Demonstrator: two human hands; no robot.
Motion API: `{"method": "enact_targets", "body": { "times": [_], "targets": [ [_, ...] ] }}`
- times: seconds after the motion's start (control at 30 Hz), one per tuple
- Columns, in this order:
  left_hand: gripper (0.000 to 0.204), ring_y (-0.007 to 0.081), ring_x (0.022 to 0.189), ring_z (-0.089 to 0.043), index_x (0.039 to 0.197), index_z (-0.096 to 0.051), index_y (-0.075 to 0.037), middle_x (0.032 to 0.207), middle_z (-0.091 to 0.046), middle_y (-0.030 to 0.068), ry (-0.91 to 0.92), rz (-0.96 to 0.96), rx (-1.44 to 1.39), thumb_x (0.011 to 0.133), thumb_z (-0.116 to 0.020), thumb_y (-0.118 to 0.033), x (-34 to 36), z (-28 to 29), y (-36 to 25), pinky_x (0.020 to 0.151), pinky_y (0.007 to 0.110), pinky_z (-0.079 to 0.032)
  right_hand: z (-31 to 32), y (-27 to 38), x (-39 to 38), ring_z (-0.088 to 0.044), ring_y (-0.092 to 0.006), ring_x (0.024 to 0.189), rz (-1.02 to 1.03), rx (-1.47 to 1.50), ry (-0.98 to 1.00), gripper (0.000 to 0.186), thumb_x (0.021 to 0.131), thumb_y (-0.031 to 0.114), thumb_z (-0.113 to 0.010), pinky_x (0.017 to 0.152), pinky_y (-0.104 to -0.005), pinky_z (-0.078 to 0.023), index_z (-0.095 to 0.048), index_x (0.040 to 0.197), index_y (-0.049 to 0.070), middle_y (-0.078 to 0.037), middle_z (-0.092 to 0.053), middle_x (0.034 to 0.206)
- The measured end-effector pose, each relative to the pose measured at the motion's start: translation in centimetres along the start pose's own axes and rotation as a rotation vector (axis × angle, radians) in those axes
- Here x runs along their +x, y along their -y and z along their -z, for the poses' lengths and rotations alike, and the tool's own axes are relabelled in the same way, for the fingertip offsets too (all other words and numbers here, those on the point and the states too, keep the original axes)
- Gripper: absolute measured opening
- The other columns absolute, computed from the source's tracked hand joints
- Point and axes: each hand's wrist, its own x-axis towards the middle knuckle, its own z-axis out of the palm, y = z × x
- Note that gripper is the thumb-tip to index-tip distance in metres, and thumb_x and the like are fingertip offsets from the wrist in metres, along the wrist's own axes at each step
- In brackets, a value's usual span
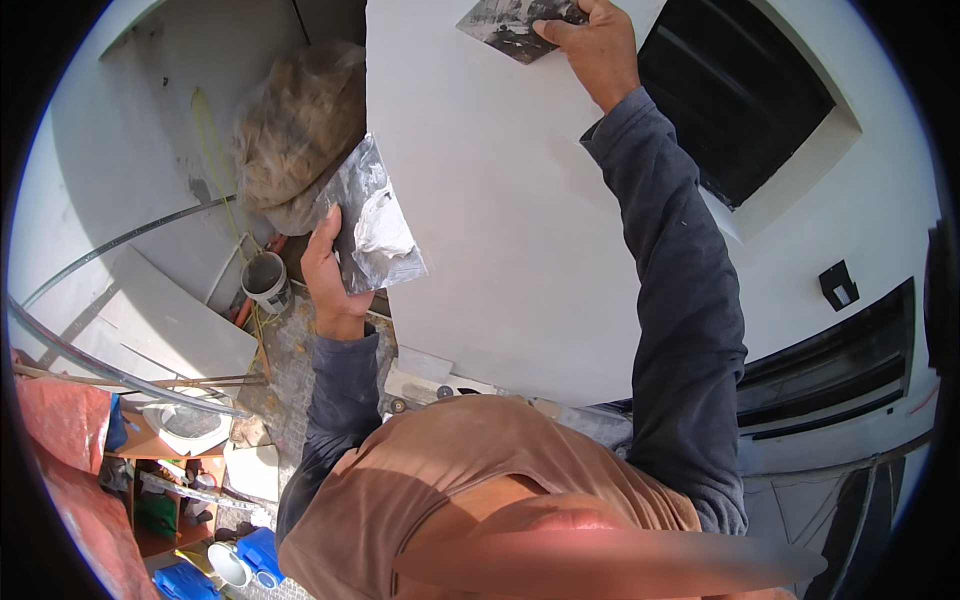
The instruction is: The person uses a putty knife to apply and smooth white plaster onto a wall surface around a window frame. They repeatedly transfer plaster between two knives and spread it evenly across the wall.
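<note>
Landmark: white wall panel, smooth and pale, filling the centre of the view.
Right hand: raised against the upper part of the panel, fingers clasped on a trowel blade pressed flat to the surface.
Trowel blade: flat metal, grey and smeared with dark and pale residue; only partly in view at the top edge.
Left hand: at the panel's left edge, gripping a metal hawk plate from beneath.
Hawk plate: roughly square, dull silver, tilted, carrying a lump of white plaster near its middle.
Bag: bulging, brownish, translucent, left of the panel and above the plate.
Bucket: small, grey, left of the panel, below the bag.
Blue containers: far below and left of the panel.
Dark opening: rectangular, right of the panel.
</note>
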Motion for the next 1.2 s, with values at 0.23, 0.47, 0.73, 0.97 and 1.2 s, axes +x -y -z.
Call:
{"method": "enact_targets", "body": {
  "times": [0.23,0.47,0.73,0.97,1.2],
  "targets": [
    [0.028,0.021,0.106,-0.069,0.124,-0.065,-0.001,0.12,-0.07,0.0084,-0.209,-0.187,0.159,0.103,-0.06,-0.02,-4.1,7.4,-6.4,0.095,0.037,-0.055,-4.5,-0.1,0.0,-0.069,-0.0408,0.074,0.36,-0.418,-0.071,0.015,0.083,0.002,-0.071,0.066,-0.0442,-0.052,-0.058,0.09,-0.001,-0.026,-0.064,0.076],
    [0.032,0.023,0.114,-0.067,0.128,-0.063,-0.001,0.124,-0.069,0.0092,-0.315,-0.212,0.149,0.103,-0.06,-0.02,-4.0,9.9,-7.1,0.099,0.04,-0.053,-6.8,-2.1,-3.4,-0.068,-0.0442,0.084,0.219,-0.531,0.151,0.018,0.084,0.002,-0.066,0.075,-0.0495,-0.054,-0.064,0.102,0.006,-0.021,-0.072,0.09],
    [0.026,0.021,0.105,-0.07,0.122,-0.065,-0.003,0.118,-0.071,0.0079,-0.269,-0.079,0.115,0.102,-0.061,-0.018,-1.0,8.3,-3.5,0.092,0.037,-0.056,-9.7,-10.6,-29.9,-0.072,-0.0211,0.093,-1.238,0.972,-0.041,0.038,0.089,0.002,-0.067,0.084,-0.0405,-0.06,-0.062,0.126,0.0,-0.01,-0.071,0.112],
    [0.025,0.0179,0.096,-0.072,0.122,-0.063,0.0,0.112,-0.072,0.0089,0.0,0.177,0.252,0.102,-0.059,-0.014,3.5,2.4,-0.6,0.086,0.035,-0.058,-3.1,-6.0,-34.1,-0.071,-0.0242,0.097,-1.206,1.022,-0.233,0.029,0.092,-0.003,-0.064,0.092,-0.0398,-0.057,-0.064,0.121,0.001,-0.011,-0.071,0.11],
    [0.023,0.0151,0.083,-0.072,0.115,-0.063,0.003,0.102,-0.07,0.009,0.22,0.299,0.286,0.101,-0.06,-0.015,5.7,-7.0,2.7,0.073,0.031,-0.063,4.6,5.5,-19.3,-0.061,-0.022,0.098,0.276,-0.524,0.185,0.043,0.075,-0.005,-0.071,0.087,-0.0364,-0.044,-0.079,0.111,0.017,-0.002,-0.072,0.107]
  ]
}}
